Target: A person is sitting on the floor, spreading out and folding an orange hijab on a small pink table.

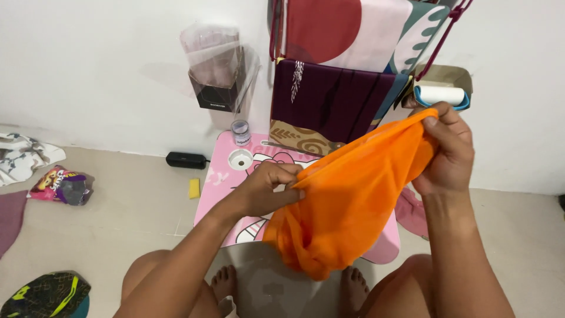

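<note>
Holding orange mesh cloth [347, 200] mid-air over the pink surface [223, 182], not folded yet.
Left hand [268, 188] pinches one edge, right hand [447, 150] grips the opposite top corner higher up; both closed on the fabric. Cloth hangs bunched and slack between them, lower end drooping toward the feet. My read: early stage, nothing laid flat on the surface so far.
</note>
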